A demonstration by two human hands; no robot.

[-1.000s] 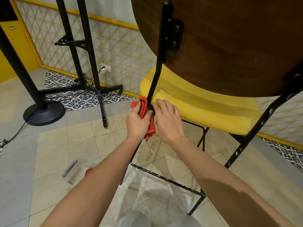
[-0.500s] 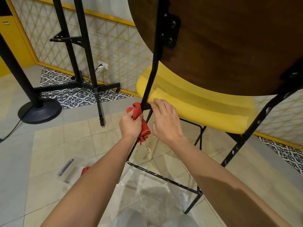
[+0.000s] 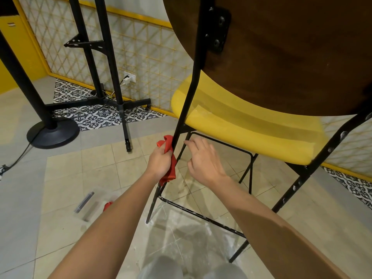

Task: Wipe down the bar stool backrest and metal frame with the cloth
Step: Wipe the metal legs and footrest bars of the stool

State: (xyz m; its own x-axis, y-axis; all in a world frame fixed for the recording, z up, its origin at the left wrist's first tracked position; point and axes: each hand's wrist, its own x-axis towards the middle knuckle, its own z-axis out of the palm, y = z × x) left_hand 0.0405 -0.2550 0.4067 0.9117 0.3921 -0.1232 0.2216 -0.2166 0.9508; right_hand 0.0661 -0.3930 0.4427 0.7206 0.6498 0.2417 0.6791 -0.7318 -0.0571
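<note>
The left hand (image 3: 160, 161) grips the red cloth (image 3: 168, 158) closed around the stool's black frame leg (image 3: 182, 117). The right hand (image 3: 203, 160) is open just beside, holding nothing. Behind are the yellow seat (image 3: 251, 129) and the brown backrest (image 3: 291, 53).

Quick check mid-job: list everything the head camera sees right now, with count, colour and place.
backrest: 1, brown, top right
seat: 1, yellow, below the backrest
stool frame: 1, black metal tubing, centre
cloth: 1, red, wrapped on frame tube
pedestal base: 1, black, left floor
stand: 1, black, by the wall
wall outlet: 1, white, back wall
plastic packet: 1, clear, floor lower left
left hand: gripping cloth
right hand: open, beside the tube
</note>
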